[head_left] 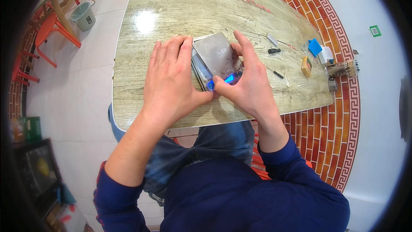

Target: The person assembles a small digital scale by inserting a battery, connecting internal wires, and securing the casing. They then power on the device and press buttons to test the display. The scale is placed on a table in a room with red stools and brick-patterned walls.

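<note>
A small flat digital scale (219, 56) with a worn metal top plate is held over the near part of the wood-patterned table (167, 17). Its small display glows blue along the near edge. At the left side the plate stands a little apart from the pale body, and a gap shows the inside. My left hand (169, 75) grips that left side, fingers along the edge and thumb at the near corner. With its thumb beside the lit display, my right hand (251, 75) closes around the right side; some of its fingertips are hidden behind the scale.
To the right lie a short black-handled tool (274, 51), a thin black tool (278, 74) and a pale strip (272, 39). Farther right are a yellow box (306, 67), a blue piece (315, 47) and a holder of sticks (343, 69) near the brick-patterned wall.
</note>
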### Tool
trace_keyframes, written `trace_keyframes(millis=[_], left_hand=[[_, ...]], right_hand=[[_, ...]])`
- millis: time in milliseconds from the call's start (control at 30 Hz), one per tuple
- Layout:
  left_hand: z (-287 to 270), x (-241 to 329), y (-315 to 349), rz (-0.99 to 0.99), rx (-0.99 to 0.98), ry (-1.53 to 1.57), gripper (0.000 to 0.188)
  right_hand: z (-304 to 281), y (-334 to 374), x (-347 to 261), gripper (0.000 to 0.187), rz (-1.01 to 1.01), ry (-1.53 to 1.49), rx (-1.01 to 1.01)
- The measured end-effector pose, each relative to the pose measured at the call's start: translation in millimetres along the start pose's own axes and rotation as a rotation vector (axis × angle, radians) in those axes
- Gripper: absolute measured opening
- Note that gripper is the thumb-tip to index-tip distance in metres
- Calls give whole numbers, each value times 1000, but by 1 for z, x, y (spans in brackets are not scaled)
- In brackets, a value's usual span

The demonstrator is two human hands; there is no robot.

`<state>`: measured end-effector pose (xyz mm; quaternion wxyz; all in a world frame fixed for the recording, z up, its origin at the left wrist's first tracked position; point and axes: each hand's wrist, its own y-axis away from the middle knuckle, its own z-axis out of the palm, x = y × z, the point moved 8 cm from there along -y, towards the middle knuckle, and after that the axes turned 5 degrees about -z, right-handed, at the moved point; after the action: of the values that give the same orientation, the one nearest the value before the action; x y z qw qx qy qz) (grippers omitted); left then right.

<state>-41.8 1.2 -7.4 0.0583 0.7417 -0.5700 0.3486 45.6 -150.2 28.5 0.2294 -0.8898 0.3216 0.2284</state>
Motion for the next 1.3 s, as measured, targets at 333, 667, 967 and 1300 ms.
trace_keyframes(millis=[333, 667, 967, 1300], left_hand=[[0, -2, 1, -8, 5, -3, 128], [-8, -2, 1, 54, -55, 76, 118], [-9, -9, -2, 7, -79, 121, 114], [-10, -10, -4, -38, -98, 162, 113]], right_hand=[[-8, 2, 17, 101, 75, -96, -66], [-27, -4, 32, 93, 56, -114, -335], [-14, 15, 63, 90, 112, -295, -162], [-17, 20, 66, 84, -27, -322, -39]])
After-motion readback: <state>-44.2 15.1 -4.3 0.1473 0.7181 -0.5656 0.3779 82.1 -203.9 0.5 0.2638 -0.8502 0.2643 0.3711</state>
